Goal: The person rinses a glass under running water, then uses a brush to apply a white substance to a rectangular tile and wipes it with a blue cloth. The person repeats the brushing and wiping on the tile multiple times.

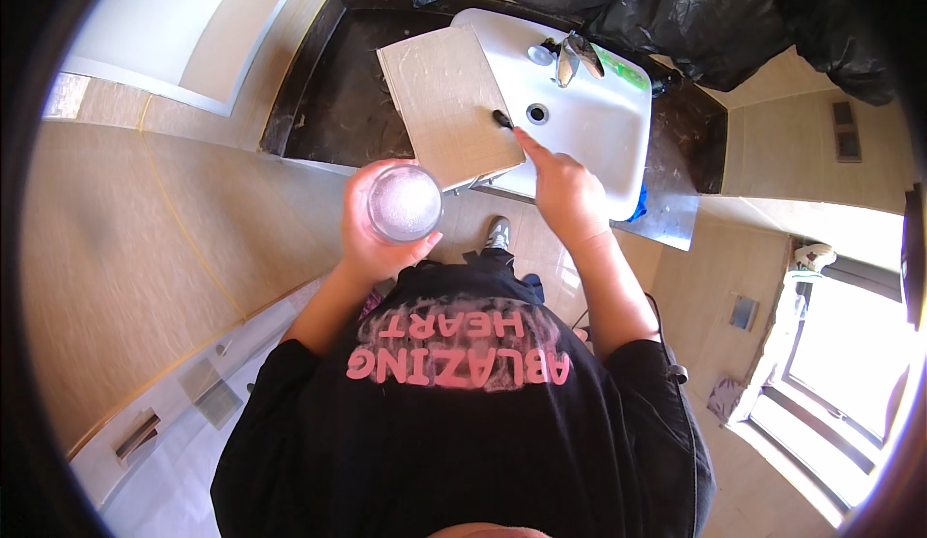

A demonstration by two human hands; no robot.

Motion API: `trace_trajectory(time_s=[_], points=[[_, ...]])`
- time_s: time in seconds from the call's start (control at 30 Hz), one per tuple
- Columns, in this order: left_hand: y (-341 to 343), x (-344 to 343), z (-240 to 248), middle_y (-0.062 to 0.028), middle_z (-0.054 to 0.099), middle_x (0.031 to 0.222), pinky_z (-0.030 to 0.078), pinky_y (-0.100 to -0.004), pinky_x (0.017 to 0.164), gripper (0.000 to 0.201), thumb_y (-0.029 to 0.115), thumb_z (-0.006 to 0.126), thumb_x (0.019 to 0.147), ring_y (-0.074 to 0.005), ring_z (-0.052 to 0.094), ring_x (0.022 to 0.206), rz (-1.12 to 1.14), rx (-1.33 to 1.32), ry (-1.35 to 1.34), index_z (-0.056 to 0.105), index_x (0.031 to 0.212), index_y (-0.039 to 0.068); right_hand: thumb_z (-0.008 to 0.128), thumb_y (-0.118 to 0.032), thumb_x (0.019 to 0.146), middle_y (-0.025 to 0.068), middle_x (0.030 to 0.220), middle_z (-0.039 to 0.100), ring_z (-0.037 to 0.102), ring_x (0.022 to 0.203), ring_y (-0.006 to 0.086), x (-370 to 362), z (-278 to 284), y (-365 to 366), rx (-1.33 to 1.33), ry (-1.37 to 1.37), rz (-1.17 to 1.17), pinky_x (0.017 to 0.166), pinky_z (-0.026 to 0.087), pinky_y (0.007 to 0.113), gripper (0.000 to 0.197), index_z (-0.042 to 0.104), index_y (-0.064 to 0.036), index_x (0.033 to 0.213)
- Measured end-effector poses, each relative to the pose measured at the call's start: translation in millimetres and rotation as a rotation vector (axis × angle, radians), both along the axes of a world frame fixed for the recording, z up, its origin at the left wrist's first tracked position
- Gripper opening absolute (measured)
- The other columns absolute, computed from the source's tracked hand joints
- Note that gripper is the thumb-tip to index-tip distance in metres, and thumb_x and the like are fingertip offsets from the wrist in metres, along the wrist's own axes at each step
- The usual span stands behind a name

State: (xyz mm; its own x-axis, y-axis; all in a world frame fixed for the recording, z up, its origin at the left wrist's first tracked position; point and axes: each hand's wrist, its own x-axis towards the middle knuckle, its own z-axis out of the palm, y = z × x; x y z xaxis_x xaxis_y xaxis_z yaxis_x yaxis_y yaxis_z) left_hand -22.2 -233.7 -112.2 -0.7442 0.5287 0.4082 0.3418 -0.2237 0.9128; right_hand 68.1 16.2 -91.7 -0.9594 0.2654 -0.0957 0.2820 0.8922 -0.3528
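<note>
My left hand [365, 232] is wrapped round a clear round glass [405, 203] with whitish, frothy-looking contents. It is held up in front of my body, near the counter edge. My right hand [570, 195] reaches over the front of the white sink [618, 142]. Its fingers are closed, the index finger stretched forward along a small slim thing with a black end [501, 118]. That black end lies over the right edge of a flat brown cardboard piece [444, 103]. The handle part is hidden by my fingers, and its exact kind is not clear.
The cardboard rests across the dark countertop [343, 84] and the sink's left side. A metal faucet [570, 60] stands at the sink's back, near the drain [537, 113]. Black plastic sheeting [695, 16] hangs behind. A window [840, 354] is at the right.
</note>
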Motion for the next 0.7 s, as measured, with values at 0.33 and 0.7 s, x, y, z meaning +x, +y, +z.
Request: trace_trajectory(time_s=[0.33, 0.7], points=[[9, 6, -3, -0.0128, 0.060, 0.127, 0.035, -0.0419, 0.109, 0.088, 0.022, 0.091, 0.057, -0.0311, 0.049, 0.129, -0.088, -0.283, 0.096, 0.047, 0.131, 0.003, 0.049, -0.007, 0.088, 0.0147, 0.088, 0.068, 0.069, 0.071, 0.0321, -21, 9, -13, 0.074, -0.206, 0.134, 0.064, 0.057, 0.043, 0.067, 0.041, -0.0312, 0.150], [6, 7, -23, -0.0164, 0.061, 0.124, 0.043, -0.0409, 0.100, 0.092, 0.020, 0.092, 0.056, -0.0291, 0.059, 0.114, -0.035, -0.339, 0.008, 0.042, 0.131, 0.001, 0.045, -0.007, 0.090, 0.0128, 0.085, 0.070, 0.070, 0.073, 0.0325, -29, 14, -11, 0.151, -0.103, 0.195, 0.063, 0.057, 0.044, 0.064, 0.046, -0.0384, 0.146]])
